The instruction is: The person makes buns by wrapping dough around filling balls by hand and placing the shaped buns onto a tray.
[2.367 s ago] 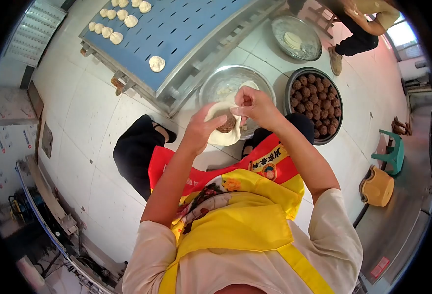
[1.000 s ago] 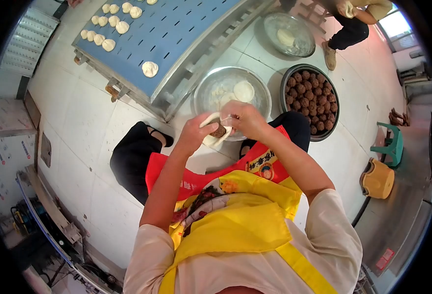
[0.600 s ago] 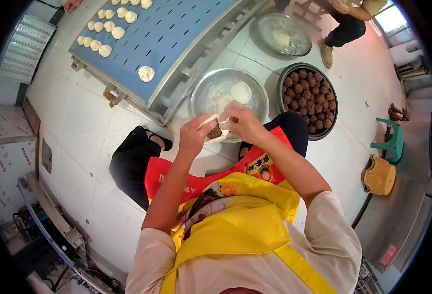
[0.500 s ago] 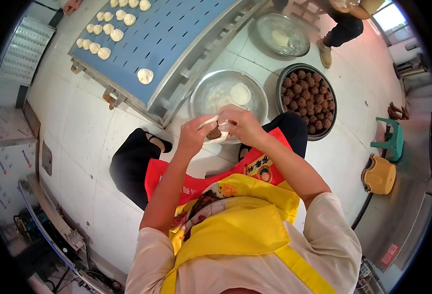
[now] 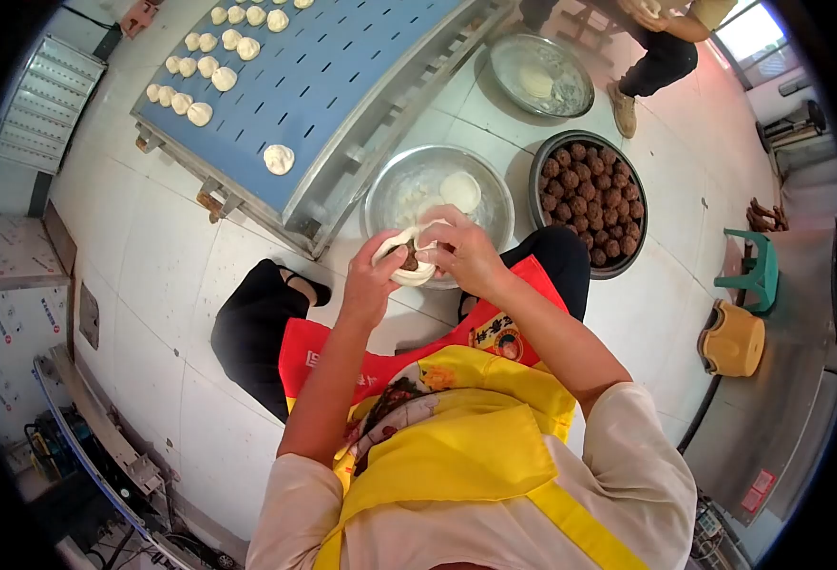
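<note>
My left hand (image 5: 371,277) grips the left side of a white dough wrapper (image 5: 417,275), its thumb by the brown filling ball (image 5: 409,256) inside. The fingers of my right hand (image 5: 464,255) pinch the wrapper's right edge. The dough curls up around the filling, with its top still showing the brown. Just beyond my hands is a metal bowl (image 5: 388,173) holding a round dough sheet (image 5: 460,192). To its right stands a dark round tub (image 5: 538,185) of brown filling balls (image 5: 589,195).
A blue slotted surface (image 5: 314,66) at the upper left bears several dough buns (image 5: 279,160). Farther off are another metal bowl (image 5: 570,81) and a seated person (image 5: 665,62) with dough in hand. A green stool (image 5: 759,271) and a yellow stool (image 5: 732,339) stand at the right.
The wrapper has gone from widely spread to gathered more closely around the filling. Both hands stay on it, and my right fingers have shifted along its edge. The view has tilted slightly.
</note>
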Motion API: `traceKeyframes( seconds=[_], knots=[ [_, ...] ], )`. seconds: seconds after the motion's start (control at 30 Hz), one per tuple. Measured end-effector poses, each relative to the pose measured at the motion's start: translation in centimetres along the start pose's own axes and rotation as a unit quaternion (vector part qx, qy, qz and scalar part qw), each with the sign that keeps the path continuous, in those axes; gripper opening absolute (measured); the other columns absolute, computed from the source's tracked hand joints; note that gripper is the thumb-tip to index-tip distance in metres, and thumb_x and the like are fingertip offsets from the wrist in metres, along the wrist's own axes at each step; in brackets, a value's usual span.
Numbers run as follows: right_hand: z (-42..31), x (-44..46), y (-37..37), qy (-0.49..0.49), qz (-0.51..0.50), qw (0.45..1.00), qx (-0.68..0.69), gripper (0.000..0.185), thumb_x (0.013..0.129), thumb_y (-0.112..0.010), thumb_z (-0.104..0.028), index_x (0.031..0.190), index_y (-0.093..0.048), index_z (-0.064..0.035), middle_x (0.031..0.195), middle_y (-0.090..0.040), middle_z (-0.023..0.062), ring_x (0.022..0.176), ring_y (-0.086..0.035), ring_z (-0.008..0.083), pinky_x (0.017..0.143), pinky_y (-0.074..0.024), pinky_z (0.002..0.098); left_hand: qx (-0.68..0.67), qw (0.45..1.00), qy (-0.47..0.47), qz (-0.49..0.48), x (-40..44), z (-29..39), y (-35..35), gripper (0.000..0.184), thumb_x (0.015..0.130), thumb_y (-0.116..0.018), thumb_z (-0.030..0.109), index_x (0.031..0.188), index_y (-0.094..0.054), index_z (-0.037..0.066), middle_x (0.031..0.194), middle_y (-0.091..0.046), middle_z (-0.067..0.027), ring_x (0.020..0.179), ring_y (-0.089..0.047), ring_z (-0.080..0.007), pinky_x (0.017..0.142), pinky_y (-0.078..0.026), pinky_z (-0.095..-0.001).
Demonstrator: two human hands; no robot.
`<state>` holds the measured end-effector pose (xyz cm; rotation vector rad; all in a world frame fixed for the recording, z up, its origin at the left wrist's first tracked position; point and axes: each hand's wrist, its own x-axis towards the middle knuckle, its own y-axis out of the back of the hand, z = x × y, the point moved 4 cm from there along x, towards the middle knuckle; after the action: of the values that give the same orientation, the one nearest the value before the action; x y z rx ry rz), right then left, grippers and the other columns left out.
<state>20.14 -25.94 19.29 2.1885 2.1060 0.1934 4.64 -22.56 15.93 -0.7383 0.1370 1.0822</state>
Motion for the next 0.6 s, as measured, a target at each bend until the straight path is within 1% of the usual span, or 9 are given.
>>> traceKeyframes(
  seconds=[0.07, 0.17, 0.2, 0.27, 0.3, 0.37, 0.47, 0.57, 0.6],
  knots=[
    [0.3, -0.1, 0.0, 0.033, -0.007, 0.998, -0.056, 0.01, 0.079, -0.067, -0.002, 0.085, -0.06, -0.0018, 0.083, -0.053, 0.0085, 0.067, -0.058, 0.0192, 0.055, -0.0499, 0.0303, 0.06, 0.997, 0.032, -0.026, 0.3, 0.4, 0.3, 0.032, 0.088, -0.059, 0.011, 0.119, -0.053, 0.003, 0.108, -0.058, -0.0097, 0.097, -0.06, -0.0191, 0.079, -0.054, -0.0337],
    [0.1, -0.3, -0.3, 0.074, 0.011, 0.988, -0.133, 0.01, 0.078, -0.067, -0.003, 0.084, -0.059, -0.0014, 0.081, -0.053, 0.0109, 0.067, -0.058, 0.0232, 0.058, -0.0477, 0.0337, 0.039, 0.996, 0.063, -0.042, 0.0, 0.4, 0.1, 0.032, 0.089, -0.06, 0.012, 0.119, -0.053, 0.003, 0.107, -0.058, -0.0085, 0.096, -0.06, -0.0166, 0.075, -0.053, -0.0304],
    [-0.1, -0.3, -0.3, 0.087, 0.024, 0.983, -0.159, 0.01, 0.078, -0.067, -0.003, 0.083, -0.059, -0.0011, 0.081, -0.053, 0.0116, 0.067, -0.058, 0.0244, 0.059, -0.0471, 0.0346, 0.037, 0.999, 0.017, -0.004, 0.1, 0.2, 0.2, 0.033, 0.089, -0.061, 0.013, 0.119, -0.054, 0.003, 0.106, -0.058, -0.0078, 0.094, -0.06, -0.0159, 0.074, -0.053, -0.0292],
    [0.2, 0.0, -0.4, -0.011, 0.03, 0.994, -0.102, 0.01, 0.078, -0.066, -0.003, 0.084, -0.059, -0.0008, 0.079, -0.053, 0.0116, 0.067, -0.058, 0.0235, 0.058, -0.0474, 0.0338, 0.033, 0.994, -0.075, 0.073, 0.5, -1.0, 0.6, 0.034, 0.089, -0.061, 0.015, 0.12, -0.054, 0.003, 0.105, -0.059, -0.0065, 0.091, -0.06, -0.0144, 0.071, -0.052, -0.0269],
    [0.4, 0.0, -0.6, -0.061, 0.032, 0.995, -0.073, 0.009, 0.079, -0.066, -0.003, 0.084, -0.059, -0.0007, 0.079, -0.053, 0.0115, 0.067, -0.058, 0.023, 0.057, -0.0475, 0.0334, 0.061, 0.991, -0.095, 0.079, 0.7, -1.4, 0.9, 0.034, 0.089, -0.061, 0.016, 0.12, -0.055, 0.002, 0.103, -0.06, -0.0057, 0.089, -0.06, -0.0133, 0.07, -0.051, -0.0255],
    [0.0, 0.2, -0.8, -0.024, 0.004, 0.996, -0.082, 0.009, 0.079, -0.066, -0.004, 0.085, -0.06, -0.0005, 0.08, -0.053, 0.0115, 0.067, -0.058, 0.0216, 0.057, -0.0477, 0.0332, 0.114, 0.981, -0.131, 0.087, 1.3, -2.1, 1.4, 0.035, 0.09, -0.06, 0.018, 0.12, -0.057, 0.002, 0.097, -0.061, -0.0042, 0.085, -0.06, -0.011, 0.067, -0.05, -0.0228],
    [-0.4, 0.4, -0.8, 0.002, -0.019, 0.998, -0.055, 0.009, 0.08, -0.066, -0.004, 0.086, -0.061, -0.0005, 0.081, -0.054, 0.0107, 0.066, -0.057, 0.0198, 0.056, -0.0479, 0.0325, 0.244, 0.964, -0.085, 0.058, 0.6, -0.2, 1.1, 0.034, 0.089, -0.06, 0.018, 0.119, -0.06, 0.001, 0.089, -0.062, -0.0027, 0.082, -0.058, -0.0091, 0.066, -0.048, -0.022],
    [-0.5, 0.5, -1.2, 0.042, -0.026, 0.998, -0.033, 0.009, 0.081, -0.066, -0.005, 0.087, -0.061, -0.0014, 0.084, -0.055, 0.0097, 0.065, -0.058, 0.0188, 0.055, -0.0479, 0.0311, 0.283, 0.953, -0.108, 0.013, 0.8, 0.9, 0.9, 0.031, 0.087, -0.061, 0.016, 0.111, -0.062, -0.004, 0.085, -0.067, -0.0076, 0.077, -0.059, -0.0118, 0.072, -0.047, -0.0262],
    [-0.3, 0.5, -1.3, 0.059, -0.027, 0.997, -0.03, 0.009, 0.081, -0.066, -0.005, 0.088, -0.062, -0.0017, 0.085, -0.055, 0.0093, 0.064, -0.058, 0.0185, 0.054, -0.0479, 0.0306, 0.306, 0.947, -0.1, -0.007, 1.2, 0.9, 1.1, 0.032, 0.088, -0.061, 0.017, 0.114, -0.061, -0.001, 0.087, -0.065, -0.0057, 0.079, -0.059, -0.0112, 0.071, -0.048, -0.026]
  ],
)
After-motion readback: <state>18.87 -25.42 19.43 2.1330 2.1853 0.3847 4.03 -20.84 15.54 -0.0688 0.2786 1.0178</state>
